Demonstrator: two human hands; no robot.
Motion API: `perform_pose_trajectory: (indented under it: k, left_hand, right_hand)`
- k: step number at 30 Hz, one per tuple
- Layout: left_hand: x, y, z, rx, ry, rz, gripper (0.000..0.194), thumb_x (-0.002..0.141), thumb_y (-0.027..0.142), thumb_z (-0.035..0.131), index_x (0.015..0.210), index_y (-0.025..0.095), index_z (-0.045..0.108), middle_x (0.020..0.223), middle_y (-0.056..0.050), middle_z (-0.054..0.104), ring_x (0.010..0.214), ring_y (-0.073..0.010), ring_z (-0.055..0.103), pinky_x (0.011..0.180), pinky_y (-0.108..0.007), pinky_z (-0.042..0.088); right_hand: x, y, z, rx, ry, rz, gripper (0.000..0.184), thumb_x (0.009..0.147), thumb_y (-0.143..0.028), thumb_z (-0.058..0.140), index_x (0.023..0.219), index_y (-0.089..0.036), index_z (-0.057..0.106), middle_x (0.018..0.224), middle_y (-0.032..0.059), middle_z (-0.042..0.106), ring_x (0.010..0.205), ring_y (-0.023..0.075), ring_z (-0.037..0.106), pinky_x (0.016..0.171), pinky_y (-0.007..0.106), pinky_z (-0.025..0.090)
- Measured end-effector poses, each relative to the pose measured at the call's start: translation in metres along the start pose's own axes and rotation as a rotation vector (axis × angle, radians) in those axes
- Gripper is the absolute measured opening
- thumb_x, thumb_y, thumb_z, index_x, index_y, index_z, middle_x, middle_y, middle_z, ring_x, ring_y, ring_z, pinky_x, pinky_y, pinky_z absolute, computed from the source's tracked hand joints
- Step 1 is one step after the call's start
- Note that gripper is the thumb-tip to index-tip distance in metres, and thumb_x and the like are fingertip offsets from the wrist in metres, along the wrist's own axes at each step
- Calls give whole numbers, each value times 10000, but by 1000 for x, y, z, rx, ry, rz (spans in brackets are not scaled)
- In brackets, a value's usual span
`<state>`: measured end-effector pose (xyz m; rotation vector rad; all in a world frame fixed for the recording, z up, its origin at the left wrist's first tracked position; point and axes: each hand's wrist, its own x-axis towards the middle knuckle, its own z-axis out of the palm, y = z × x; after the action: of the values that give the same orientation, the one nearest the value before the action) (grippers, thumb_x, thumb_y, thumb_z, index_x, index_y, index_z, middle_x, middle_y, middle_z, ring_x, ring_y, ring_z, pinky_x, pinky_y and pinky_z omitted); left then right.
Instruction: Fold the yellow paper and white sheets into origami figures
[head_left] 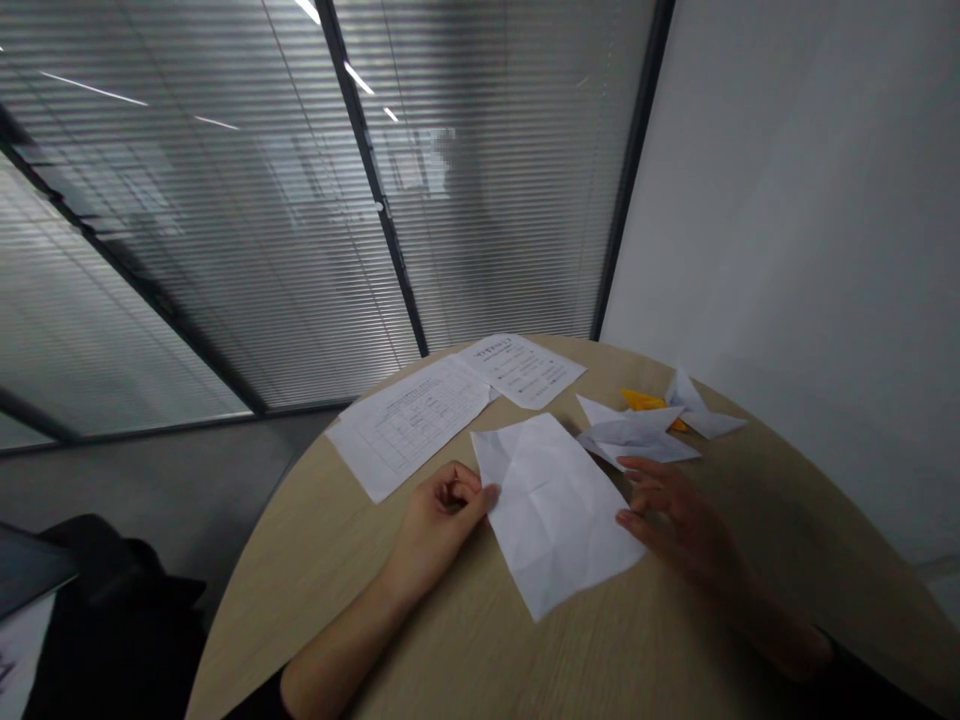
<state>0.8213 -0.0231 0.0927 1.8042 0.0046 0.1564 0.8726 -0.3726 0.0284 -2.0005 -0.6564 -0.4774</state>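
Near me, left hand (442, 515) loosely curled, its thumb side against the left edge of a creased white paper sheet (555, 510), no clear grip. Right hand (675, 520) open, fingers spread, fingertips at the sheet's right edge, holding nothing. Sheet lies flat on the round wood-grain tabletop (300, 590), between the hands. Farther left, printed forms (409, 425); far right, folded white paper pieces (637, 438) and folded orange paper (645, 400).

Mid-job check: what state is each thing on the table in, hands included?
Creased white sheet: unfolded, lying flat.
Left hand: curled, at the sheet's left edge.
Right hand: fingers spread, beside the sheet's right edge.
Printed forms: lying flat.
Folded white paper pieces: lying over folded orange paper.
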Motion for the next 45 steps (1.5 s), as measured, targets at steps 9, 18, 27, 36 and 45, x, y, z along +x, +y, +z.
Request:
perform_pose_trajectory:
  k: [9, 18, 27, 36, 45]
  left_hand:
    - [-4, -6, -9, 652, -13, 315, 125, 992, 297, 787, 941, 239, 688, 902, -32, 759, 880, -251, 716, 863, -411, 572]
    - [-6, -10, -4, 912, -240, 539, 262, 1087, 386, 807, 1302, 243, 761, 1388, -114, 827, 1238, -345, 793, 1101, -574, 600]
    - [-1, -17, -8, 1038, -161, 550, 179, 1176, 256, 661, 1257, 253, 821, 1290, -73, 876, 1161, -305, 804, 1065, -528, 608]
    - [-6, -5, -6, 861, -425, 619, 472, 1112, 527, 814, 1512, 284, 757, 1631, -114, 754, 1502, -361, 713, 1371, -677, 433]
    - [-2, -13, -3, 905, -324, 623, 358, 1171, 476, 753, 1473, 286, 777, 1588, -115, 768, 1430, -351, 734, 1285, -642, 529]
  right_hand:
    - [6, -12, 4, -198, -200, -213, 297, 1049, -235, 724, 1334, -296, 778, 1106, 78, 855, 1052, 319, 809, 1026, 556, 661]
    - [6, -42, -2, -171, -662, -327, 539, 997, -320, 816, 1530, -260, 763, 1594, 123, 788, 1461, 355, 742, 1415, 662, 372]
    - [0, -62, -8, 96, -815, -355, 605, 925, -250, 832, 1524, -246, 750, 1575, 116, 809, 1452, 299, 770, 1371, 512, 487]
    - [-2, -18, 8, -238, -296, -222, 719, 1028, -289, 778, 1712, -278, 558, 1723, 189, 665, 1585, 408, 648, 1290, 664, 557]
    - [-9, 0, 21, -285, -254, -135, 995, 991, -308, 805, 1840, -288, 286, 1671, 242, 683, 1476, 471, 729, 1203, 733, 611]
